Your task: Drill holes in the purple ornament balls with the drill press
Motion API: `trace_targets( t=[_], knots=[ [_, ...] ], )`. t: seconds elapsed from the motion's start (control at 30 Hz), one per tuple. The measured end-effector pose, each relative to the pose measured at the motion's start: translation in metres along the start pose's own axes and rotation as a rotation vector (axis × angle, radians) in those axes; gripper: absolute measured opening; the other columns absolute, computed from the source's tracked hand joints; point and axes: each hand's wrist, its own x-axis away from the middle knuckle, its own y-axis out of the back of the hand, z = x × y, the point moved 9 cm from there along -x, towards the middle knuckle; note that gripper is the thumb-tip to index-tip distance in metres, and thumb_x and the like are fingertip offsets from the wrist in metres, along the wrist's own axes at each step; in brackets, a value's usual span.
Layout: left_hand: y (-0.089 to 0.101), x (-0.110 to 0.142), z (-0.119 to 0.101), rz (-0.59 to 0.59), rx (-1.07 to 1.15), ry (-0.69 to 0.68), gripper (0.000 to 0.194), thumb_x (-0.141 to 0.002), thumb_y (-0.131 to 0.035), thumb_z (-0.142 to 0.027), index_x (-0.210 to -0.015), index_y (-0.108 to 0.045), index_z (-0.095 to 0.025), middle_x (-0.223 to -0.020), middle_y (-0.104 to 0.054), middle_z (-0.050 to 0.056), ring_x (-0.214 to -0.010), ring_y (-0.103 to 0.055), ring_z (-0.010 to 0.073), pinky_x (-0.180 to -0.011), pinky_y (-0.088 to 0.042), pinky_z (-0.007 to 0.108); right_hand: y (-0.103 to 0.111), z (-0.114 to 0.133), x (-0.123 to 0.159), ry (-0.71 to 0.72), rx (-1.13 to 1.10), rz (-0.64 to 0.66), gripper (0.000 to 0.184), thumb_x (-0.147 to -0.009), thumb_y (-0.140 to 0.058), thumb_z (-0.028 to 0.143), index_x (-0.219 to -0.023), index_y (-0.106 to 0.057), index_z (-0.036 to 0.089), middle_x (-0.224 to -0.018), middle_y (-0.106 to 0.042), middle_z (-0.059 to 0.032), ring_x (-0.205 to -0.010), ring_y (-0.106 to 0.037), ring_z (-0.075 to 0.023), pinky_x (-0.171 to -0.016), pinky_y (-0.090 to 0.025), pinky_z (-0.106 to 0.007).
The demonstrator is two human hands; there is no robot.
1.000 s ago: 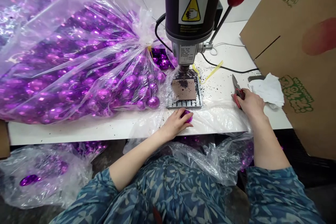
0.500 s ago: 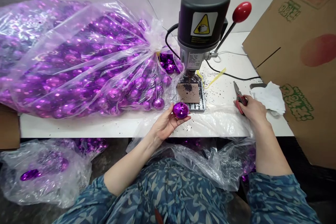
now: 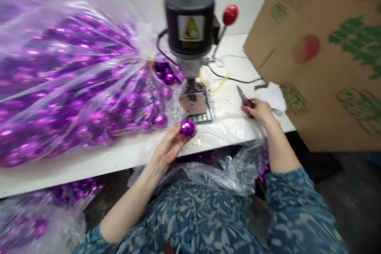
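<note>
My left hand (image 3: 172, 143) holds a shiny purple faceted ball (image 3: 188, 127) in its fingertips, just in front of the drill press base (image 3: 205, 117). Above that base hangs the dark drill press head (image 3: 190, 16), and a brown board (image 3: 193, 103) with dark shavings lies on the base. To the right, my right hand (image 3: 262, 111) is closed around the red handles of a pair of scissors or snips (image 3: 246, 103), whose blades point away from me on the table. The picture is slightly blurred.
A large clear bag of purple balls (image 3: 89, 87) fills the left of the white table (image 3: 89, 162). On the right stand a cardboard box (image 3: 315, 67) and a crumpled white cloth (image 3: 272, 97). Clear plastic (image 3: 220, 170) hangs over the front edge. A red-knobbed lever (image 3: 230, 15) sticks out beside the drill.
My left hand has lifted the ball off the table and turned it in its fingers. The whole view has swung to the right. My right hand stays on the red-handled tool.
</note>
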Motion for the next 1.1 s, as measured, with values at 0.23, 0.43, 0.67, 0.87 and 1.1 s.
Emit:
trace_targets(
  t=[0.23, 0.43, 0.67, 0.87, 1.1],
  knots=[
    [0.001, 0.009, 0.041, 0.096, -0.158, 0.094, 0.036, -0.076, -0.097, -0.034, -0.096, -0.075, -0.015, -0.105, -0.081, 0.006, -0.095, -0.077, 0.0178, -0.091, -0.066, 0.032, 0.014, 0.105, 0.106, 0.397, -0.305, 0.014, 0.056, -0.098, -0.056, 0.06, -0.148, -0.058, 0.034, -0.13, -0.07, -0.0033, -0.11, -0.066, -0.0125, -0.1, -0.062, -0.034],
    [0.017, 0.028, 0.088, 0.11, -0.32, 0.173, 0.068, -0.055, -0.106, -0.052, -0.098, -0.068, -0.017, -0.084, -0.072, -0.002, -0.075, -0.067, 0.01, -0.075, -0.053, 0.02, -0.018, 0.169, 0.225, 0.636, -0.429, -0.155, 0.052, -0.094, -0.067, 0.027, -0.144, -0.063, 0.035, -0.133, -0.072, -0.0078, -0.109, -0.071, -0.016, -0.094, -0.067, -0.032],
    [0.021, 0.049, 0.078, 0.295, -0.811, -0.034, 0.058, -0.087, -0.075, -0.07, -0.116, -0.062, -0.022, -0.099, -0.071, 0.003, -0.094, -0.066, 0.0197, -0.09, -0.053, 0.033, -0.075, 0.141, 0.253, 0.554, -0.553, -0.124, 0.062, -0.09, -0.068, 0.033, -0.15, -0.054, 0.036, -0.136, -0.067, -0.0115, -0.128, -0.071, -0.0235, -0.104, -0.068, -0.042],
    [0.087, 0.049, 0.083, 0.436, -1.612, -0.032, 0.066, -0.079, -0.08, -0.044, -0.139, -0.064, -0.025, -0.149, -0.063, 0.017, -0.145, -0.049, 0.042, -0.123, -0.039, 0.055, -0.153, 0.123, 0.253, 0.32, -0.475, 0.259, 0.051, -0.096, -0.055, 0.053, -0.14, -0.065, 0.029, -0.13, -0.073, -0.0118, -0.121, -0.075, -0.0232, -0.104, -0.065, -0.038],
    [0.131, 0.045, 0.098, 0.549, -1.659, 0.049, 0.019, -0.069, -0.057, -0.025, -0.062, -0.041, -0.021, -0.064, -0.043, -0.001, -0.072, -0.047, 0.0199, -0.077, -0.041, 0.035, -0.22, 0.093, 0.26, 0.067, -0.215, 0.69, 0.073, -0.096, -0.042, 0.061, -0.152, -0.058, 0.015, -0.108, -0.08, -0.0218, -0.104, -0.08, -0.0346, -0.094, -0.061, -0.046]
  ],
)
